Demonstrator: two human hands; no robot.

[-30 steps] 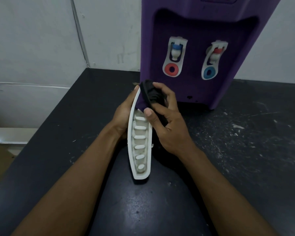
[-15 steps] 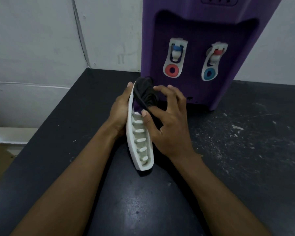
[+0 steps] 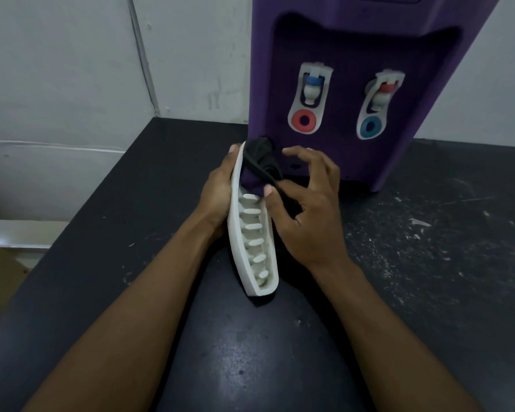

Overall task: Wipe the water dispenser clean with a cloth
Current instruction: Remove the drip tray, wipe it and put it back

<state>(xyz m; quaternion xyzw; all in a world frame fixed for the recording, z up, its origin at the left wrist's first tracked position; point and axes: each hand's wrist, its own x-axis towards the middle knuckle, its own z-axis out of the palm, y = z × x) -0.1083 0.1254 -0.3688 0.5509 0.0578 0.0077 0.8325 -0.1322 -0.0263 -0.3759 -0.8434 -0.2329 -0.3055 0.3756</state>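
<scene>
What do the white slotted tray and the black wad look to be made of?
The white tray is likely moulded plastic, matt, with rigid ribs and smooth rounded edges. The black wad seems to be soft cloth, dull, folded and bunched at the tray's far end.

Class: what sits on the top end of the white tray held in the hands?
A black cloth, held there by the right hand. The left hand holds the tray from behind. The tray's surface under the cloth is covered.
</scene>
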